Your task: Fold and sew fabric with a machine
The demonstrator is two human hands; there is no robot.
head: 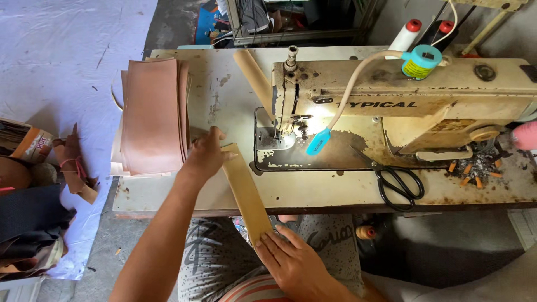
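Strip (245,190): tan, long, narrow, flat piece, probably leather or board-backed leather; plain matte face, straight edges, square ends. Lies slantwise over front edge of bench (313,193), far end on bench top just left of sewing machine (403,106), near end overhanging toward lap. Judged light and fairly stiff: overhanging part holds its line without drooping. Surface looks smooth, likely to slide on worn bench top. Best taken at both ends, or pinched along long edges; flat pressure enough to steady it.

Left hand (206,155): fingers loosely curled, resting on far end of strip, pressing rather than clasping.

Right hand (291,263): open, fingers spread flat, fingertips touching near end of strip; nothing enclosed.

Nearby:
- Stack (152,114) of pinkish-brown sheets, on bench just left of left hand.
- Second tan strip (254,78), angled behind needle area.
- Scissors (398,182), black handles, on bench right of needle plate, well apart from both hands.
- Teal tag (318,142) hanging on cord by needle plate.
- Thread cones (407,33), behind machine.
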